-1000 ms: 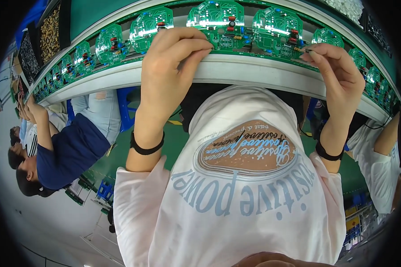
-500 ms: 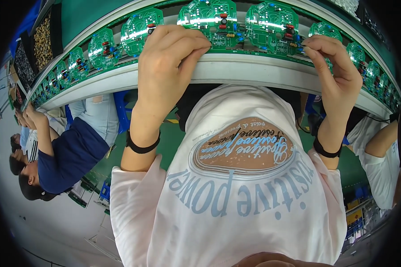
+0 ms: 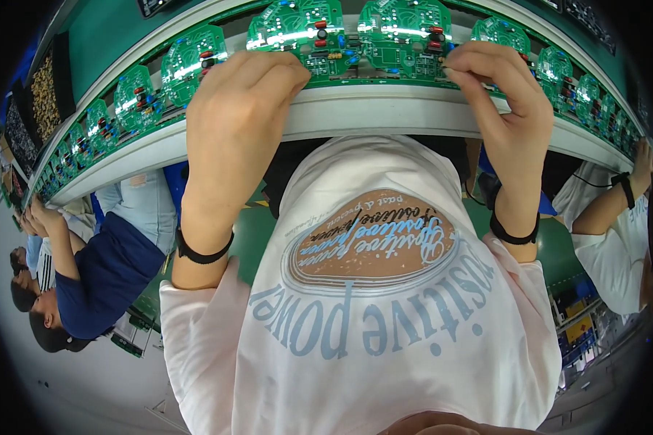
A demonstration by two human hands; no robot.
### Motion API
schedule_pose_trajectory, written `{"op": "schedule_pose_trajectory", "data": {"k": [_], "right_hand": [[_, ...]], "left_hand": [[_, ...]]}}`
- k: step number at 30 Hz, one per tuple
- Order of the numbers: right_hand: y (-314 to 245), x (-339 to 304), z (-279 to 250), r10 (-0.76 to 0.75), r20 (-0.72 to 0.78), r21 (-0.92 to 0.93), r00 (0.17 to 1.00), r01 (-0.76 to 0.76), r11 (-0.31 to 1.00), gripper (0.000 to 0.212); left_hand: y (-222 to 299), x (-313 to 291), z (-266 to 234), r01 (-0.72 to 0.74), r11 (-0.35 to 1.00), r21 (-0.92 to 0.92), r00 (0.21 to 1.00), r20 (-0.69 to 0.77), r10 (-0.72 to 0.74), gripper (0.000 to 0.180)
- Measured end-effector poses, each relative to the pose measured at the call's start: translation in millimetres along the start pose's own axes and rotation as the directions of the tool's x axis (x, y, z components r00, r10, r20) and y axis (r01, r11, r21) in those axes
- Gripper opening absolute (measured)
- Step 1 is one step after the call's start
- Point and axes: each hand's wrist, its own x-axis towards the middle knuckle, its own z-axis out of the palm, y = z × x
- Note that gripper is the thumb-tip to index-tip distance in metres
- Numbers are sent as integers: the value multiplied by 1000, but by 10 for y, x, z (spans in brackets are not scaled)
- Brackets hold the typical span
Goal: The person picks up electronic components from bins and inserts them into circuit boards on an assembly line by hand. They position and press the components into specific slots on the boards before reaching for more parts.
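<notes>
Left hand (image 3: 243, 109), right hand (image 3: 514, 105), boards (image 3: 403, 43), open rail edge (image 3: 377, 103) between — pinched grips, contents unclear

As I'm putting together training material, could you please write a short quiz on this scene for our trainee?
1. True or false: the left hand wears a glove.

2. Multiple choice: the right hand is nearest to which of these?
A) the white shirt
B) a green circuit board
C) the floor

3. Fill in the blank: the golden parts lie toward the person's ____ side.

Key: 1. False, it is bare; 2. B; 3. left.
</notes>
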Motion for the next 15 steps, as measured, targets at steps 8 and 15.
{"op": "schedule_pose_trajectory", "data": {"k": [8,15], "right_hand": [[-22,-34,89,8,80,-141,997,3,990,14],[-8,-52,155,19,57,-95,998,-14,995,13]], "left_hand": [[74,13,-69,-104,987,126,994,55,98,16],[81,376,-305,-126,990,66,985,124,117,19]]}}
